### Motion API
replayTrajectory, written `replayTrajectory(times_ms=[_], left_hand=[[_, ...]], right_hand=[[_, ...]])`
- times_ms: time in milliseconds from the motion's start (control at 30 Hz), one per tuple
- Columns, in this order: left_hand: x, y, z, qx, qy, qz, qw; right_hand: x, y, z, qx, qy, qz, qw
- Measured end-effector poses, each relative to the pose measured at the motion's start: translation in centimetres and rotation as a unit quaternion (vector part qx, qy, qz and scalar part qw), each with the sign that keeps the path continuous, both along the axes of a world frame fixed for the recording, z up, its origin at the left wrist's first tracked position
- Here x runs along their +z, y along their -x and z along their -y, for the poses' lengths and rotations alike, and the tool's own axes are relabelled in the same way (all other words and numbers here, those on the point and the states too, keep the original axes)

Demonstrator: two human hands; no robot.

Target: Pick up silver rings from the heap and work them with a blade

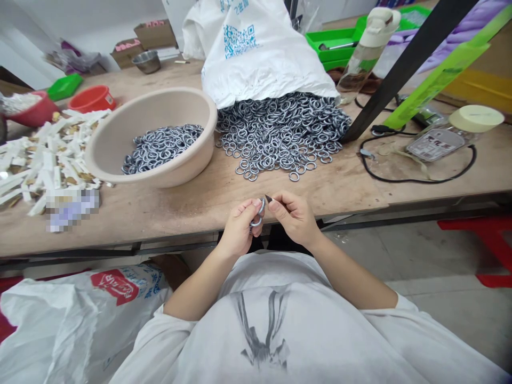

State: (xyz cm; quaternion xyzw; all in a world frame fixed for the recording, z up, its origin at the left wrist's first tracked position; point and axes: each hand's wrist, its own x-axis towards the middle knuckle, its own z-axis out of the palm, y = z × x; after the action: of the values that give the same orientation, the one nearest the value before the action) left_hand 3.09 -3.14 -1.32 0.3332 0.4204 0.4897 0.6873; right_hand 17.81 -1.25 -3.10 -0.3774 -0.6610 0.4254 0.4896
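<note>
Near the front edge of the table, my left hand is closed on grey rings, at least two of which show between its fingers. Close beside it, my right hand pinches a small dark pointed tool, its tip toward the rings; most of the tool is hidden in my fingers. Beyond my hands, a pile of the same grey rings spills from the mouth of a white woven sack. To the left, a beige basin holds more grey rings.
White strips and scraps cover the table's left side, near a red bowl. On the right, a black post rises beside a clear bottle, a labelled jar and a black cable. A red stool stands at right.
</note>
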Motion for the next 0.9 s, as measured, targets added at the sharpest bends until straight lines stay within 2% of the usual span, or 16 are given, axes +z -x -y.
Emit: replayTrajectory(times_ms=[400,900], left_hand=[[-0.13,0.15,0.07,0.003,-0.004,0.013,1.000],[-0.23,0.28,0.13,0.001,-0.005,0.024,1.000]], right_hand=[[0.06,0.23,0.05,0.010,-0.015,-0.010,1.000],[0.06,0.39,0.12,0.026,0.002,-0.018,0.999]])
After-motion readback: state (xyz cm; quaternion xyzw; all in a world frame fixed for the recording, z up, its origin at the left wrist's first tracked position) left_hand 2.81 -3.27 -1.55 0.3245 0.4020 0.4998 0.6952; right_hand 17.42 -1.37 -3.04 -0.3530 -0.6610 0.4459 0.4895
